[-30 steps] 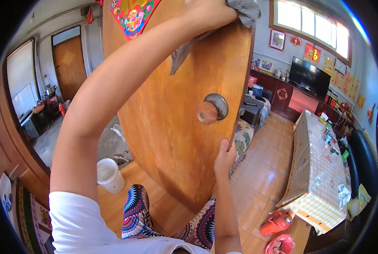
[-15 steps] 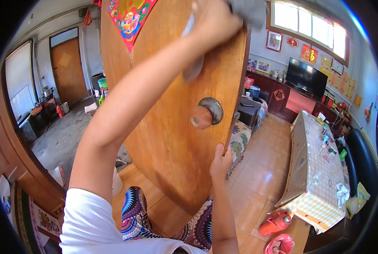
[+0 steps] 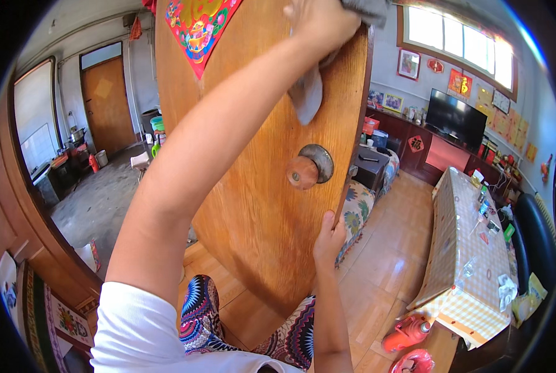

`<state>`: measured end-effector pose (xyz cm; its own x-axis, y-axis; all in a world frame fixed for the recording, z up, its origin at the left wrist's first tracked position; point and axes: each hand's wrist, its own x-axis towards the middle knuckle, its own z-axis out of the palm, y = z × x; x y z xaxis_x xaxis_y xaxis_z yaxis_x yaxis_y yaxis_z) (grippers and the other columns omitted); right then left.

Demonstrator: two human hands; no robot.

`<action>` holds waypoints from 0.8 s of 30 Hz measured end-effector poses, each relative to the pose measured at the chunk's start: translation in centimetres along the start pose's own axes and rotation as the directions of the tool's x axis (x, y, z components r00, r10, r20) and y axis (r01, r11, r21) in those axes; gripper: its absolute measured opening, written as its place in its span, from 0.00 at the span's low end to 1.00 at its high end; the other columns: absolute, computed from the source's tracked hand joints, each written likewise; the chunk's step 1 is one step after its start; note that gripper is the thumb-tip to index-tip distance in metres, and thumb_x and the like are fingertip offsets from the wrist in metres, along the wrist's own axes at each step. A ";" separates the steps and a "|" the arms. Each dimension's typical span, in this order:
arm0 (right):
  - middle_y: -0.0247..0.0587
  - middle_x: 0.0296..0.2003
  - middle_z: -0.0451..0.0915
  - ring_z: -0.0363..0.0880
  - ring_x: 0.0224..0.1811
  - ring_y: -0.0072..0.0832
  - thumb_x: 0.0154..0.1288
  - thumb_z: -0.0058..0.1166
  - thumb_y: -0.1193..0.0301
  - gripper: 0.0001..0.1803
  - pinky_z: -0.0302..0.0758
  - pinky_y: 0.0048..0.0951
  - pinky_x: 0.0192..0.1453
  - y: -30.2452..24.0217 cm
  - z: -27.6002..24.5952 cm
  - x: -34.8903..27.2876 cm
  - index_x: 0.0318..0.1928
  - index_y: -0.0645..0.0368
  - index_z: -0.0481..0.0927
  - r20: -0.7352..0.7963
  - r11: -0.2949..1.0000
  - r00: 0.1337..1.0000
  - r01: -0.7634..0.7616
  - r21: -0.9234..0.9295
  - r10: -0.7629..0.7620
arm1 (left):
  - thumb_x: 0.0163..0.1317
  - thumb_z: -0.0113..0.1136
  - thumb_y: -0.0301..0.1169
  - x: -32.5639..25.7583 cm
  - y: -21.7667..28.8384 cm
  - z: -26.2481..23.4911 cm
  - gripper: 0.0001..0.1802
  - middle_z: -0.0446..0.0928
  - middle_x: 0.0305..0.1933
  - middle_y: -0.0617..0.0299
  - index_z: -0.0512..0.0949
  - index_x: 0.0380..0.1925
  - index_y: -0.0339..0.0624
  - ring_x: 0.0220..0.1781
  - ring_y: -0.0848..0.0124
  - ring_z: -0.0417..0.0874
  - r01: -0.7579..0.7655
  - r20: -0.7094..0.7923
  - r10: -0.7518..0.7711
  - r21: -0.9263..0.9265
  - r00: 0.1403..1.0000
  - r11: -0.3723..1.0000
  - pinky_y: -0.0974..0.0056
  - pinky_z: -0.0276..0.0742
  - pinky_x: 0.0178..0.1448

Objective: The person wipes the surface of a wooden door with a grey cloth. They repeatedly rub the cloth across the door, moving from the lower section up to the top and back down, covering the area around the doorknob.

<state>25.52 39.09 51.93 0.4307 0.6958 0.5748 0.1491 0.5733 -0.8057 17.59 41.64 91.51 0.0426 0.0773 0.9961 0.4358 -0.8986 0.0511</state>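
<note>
**Cloth pressed high on a wooden door**

The left hand (image 3: 318, 22) clenches a grey cloth (image 3: 309, 93) against the door (image 3: 253, 205), above the round knob (image 3: 304, 171); the cloth hangs lengthwise downward. Below the knob, the right hand (image 3: 329, 239) grips the door's upright edge.

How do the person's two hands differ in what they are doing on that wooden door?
The left hand is raised high near the top of the door, while the right hand sits low, below the round knob. The left hand presses a grey cloth against the door's face; the right hand is bare and grips the door's edge. The left arm reaches out long; the right forearm rises straight up. Both hands touch the same door.
</note>
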 end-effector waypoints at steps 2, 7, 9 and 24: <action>0.44 0.34 0.82 0.80 0.35 0.33 0.78 0.52 0.51 0.24 0.76 0.35 0.43 -0.1 0.2 0.0 0.50 0.64 0.78 0.038 0.999 0.999 -0.026 0.024 0.025 | 0.56 0.70 0.37 2.9 0.9 -0.6 0.16 0.85 0.54 0.49 0.88 0.45 0.46 0.65 0.52 0.79 -0.010 -0.098 0.030 0.199 0.995 0.980 0.47 0.75 0.65; 0.43 0.31 0.81 0.78 0.34 0.31 0.77 0.53 0.49 0.26 0.75 0.33 0.42 -0.8 0.5 -0.7 0.48 0.64 0.78 0.004 0.999 0.999 0.035 0.015 -0.035 | 0.59 0.70 0.50 11.2 1.1 -1.0 0.26 0.80 0.61 0.39 0.86 0.50 0.44 0.68 0.43 0.77 0.268 -0.237 -0.189 0.370 0.953 0.890 0.46 0.71 0.72; 0.43 0.31 0.81 0.78 0.34 0.30 0.77 0.54 0.49 0.26 0.75 0.33 0.42 -0.9 0.3 -0.7 0.48 0.64 0.78 0.014 0.999 0.999 0.039 0.034 -0.039 | 0.61 0.67 0.46 9.8 0.9 -0.7 0.24 0.80 0.61 0.38 0.86 0.51 0.43 0.68 0.42 0.76 0.155 -0.201 -0.095 0.310 0.975 0.938 0.44 0.71 0.72; 0.48 0.36 0.84 0.83 0.39 0.36 0.76 0.54 0.49 0.27 0.77 0.37 0.46 0.2 0.1 -0.1 0.51 0.65 0.79 0.002 0.999 1.000 0.023 0.029 -0.023 | 0.53 0.69 0.36 -8.0 -1.1 -0.2 0.23 0.78 0.59 0.48 0.84 0.52 0.51 0.66 0.42 0.67 -0.087 0.046 0.075 0.365 0.996 0.927 0.43 0.66 0.62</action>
<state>25.46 39.15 51.74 0.4257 0.6830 0.5935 0.1330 0.6015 -0.7877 16.63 41.91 83.49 0.1166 0.0294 0.9927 0.7285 -0.6820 -0.0654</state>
